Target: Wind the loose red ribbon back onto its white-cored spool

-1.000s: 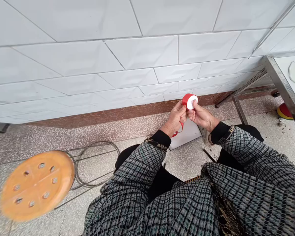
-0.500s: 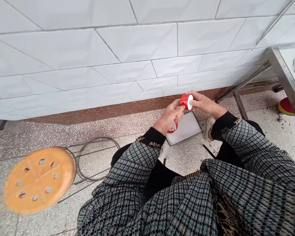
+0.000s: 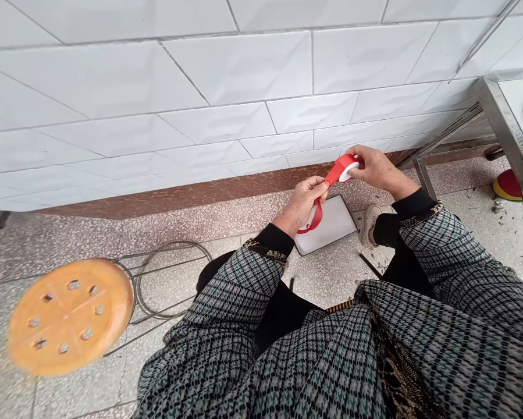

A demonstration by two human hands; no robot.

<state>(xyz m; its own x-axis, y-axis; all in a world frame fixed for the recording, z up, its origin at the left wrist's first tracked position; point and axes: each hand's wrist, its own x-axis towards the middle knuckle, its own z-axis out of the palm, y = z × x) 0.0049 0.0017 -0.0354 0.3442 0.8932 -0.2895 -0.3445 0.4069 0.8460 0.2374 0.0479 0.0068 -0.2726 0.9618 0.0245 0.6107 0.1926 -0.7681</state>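
My right hand (image 3: pixel 372 169) grips a roll of red ribbon (image 3: pixel 344 166) with a white core, its thumb and fingers at the core and rim. A short flat stretch of red runs from the roll to my left hand (image 3: pixel 306 201), whose thumb and fingers pinch it. Below the left hand a loose curl of the ribbon (image 3: pixel 316 220) hangs down. Under both hands a shallow white tray (image 3: pixel 337 224) with a dark rim lies on the speckled floor.
An orange round stool (image 3: pixel 71 314) with holes and wire legs lies tipped at the left. A white-tiled wall (image 3: pixel 244 70) rises in front. At the right stands a metal-framed table (image 3: pixel 501 116), near a red and yellow object (image 3: pixel 509 185) and scattered bits on the floor.
My right hand has moved right and slightly up with the roll, away from the left hand. More red ribbon now stretches between them, and the hanging curl shows more fully.
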